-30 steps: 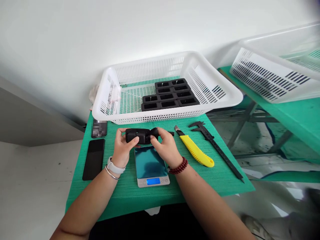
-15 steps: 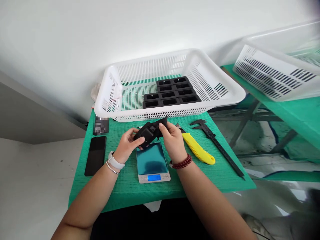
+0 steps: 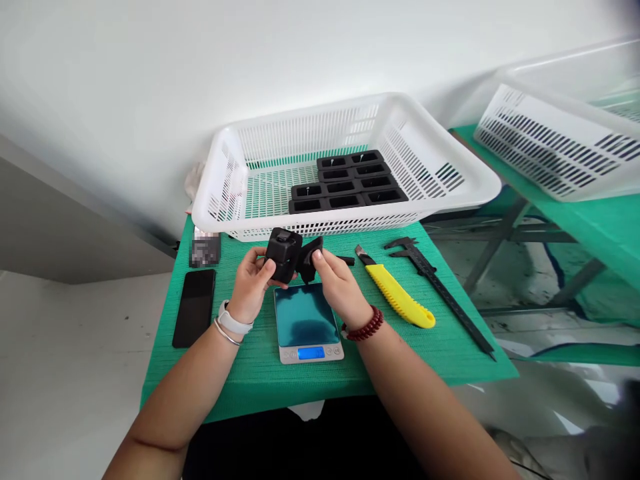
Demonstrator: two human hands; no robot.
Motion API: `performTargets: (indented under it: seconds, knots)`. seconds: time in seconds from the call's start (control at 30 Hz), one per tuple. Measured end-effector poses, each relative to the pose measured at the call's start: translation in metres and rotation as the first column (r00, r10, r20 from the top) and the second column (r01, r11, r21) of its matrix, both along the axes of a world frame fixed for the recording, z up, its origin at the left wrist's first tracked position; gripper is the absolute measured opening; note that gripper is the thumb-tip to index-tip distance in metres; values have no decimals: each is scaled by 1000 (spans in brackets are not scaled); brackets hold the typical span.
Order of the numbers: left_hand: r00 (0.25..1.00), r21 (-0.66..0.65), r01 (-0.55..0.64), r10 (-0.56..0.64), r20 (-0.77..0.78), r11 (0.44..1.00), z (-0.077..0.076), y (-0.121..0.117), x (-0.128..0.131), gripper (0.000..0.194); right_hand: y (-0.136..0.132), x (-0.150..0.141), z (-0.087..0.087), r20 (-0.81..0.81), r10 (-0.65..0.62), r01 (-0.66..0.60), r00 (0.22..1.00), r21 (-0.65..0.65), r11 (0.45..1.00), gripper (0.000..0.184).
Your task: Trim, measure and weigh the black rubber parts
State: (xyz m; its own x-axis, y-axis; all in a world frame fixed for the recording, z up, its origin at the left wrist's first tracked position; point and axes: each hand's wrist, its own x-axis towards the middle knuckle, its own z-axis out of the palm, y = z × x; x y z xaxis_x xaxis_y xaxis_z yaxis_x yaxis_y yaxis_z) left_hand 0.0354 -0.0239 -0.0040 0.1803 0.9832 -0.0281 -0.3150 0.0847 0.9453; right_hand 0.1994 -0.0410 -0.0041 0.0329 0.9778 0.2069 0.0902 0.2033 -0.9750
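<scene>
I can read no words, brands or numbers. The blue display [image 3: 311, 353] on my scale [image 3: 307, 313] seems to carry faint digits, too small to make out, and the marks on its buttons [image 3: 333, 351] are blurred.

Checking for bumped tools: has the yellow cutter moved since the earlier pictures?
No. Against the scale and caliper, the yellow cutter keeps its spot and angle; all three shift alike, so apparently only the camera moved.
</scene>
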Motion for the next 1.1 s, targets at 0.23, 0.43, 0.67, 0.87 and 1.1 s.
performTargets:
  seconds: [0.23,0.43,0.67,0.87,1.1]
  knots:
    - [1000,-32,-2,2,-3,999,-2,0,0,32,3,-1,-5,147,71,-89,987,120,989,27]
    - [994,-30,59,-62,-85,998,-7,0,-1,36,6,-2,-13,22,-24,23,999,35,999,20]
    - [985,4,155,-154,-72,988,-7,-1,-2,46,5,3,-7,61,-206,204,977,34,978,23]
    - [1000,-19,17,-17,-13,1000,-4,0,1,45,5,5,-4,116,-18,15,993,21,1000,12]
    - [988,3,121,-120,-93,993,-11,-2,1,40,6,6,-4,208,-67,48,976,94,994,15]
